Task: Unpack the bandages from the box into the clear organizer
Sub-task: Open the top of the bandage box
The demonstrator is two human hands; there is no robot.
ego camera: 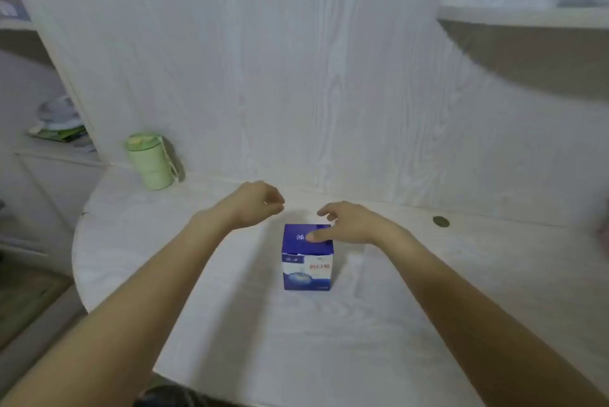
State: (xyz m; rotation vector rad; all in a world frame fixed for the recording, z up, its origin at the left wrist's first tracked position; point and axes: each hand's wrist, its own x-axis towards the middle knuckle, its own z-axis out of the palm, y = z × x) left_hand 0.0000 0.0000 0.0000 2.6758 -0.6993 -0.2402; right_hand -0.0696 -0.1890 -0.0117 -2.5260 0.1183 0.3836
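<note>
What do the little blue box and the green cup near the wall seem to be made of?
The blue box looks like thin printed cardboard: sharp folded edges, a flat top flap, coloured print with a slight sheen. The green cup seems to be matte plastic: even pale colour, soft rounded lid rim, no glassy reflections. The picture is blurry, so both are guesses.

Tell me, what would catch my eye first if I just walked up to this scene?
Most likely the small blue and white box standing upright mid-table, the only strong colour on the pale wood-grain table. Both bare hands reach for it: the right hand rests its thumb on the top, the left hand hovers just behind. A pale green cup stands back left by the wall.
</note>
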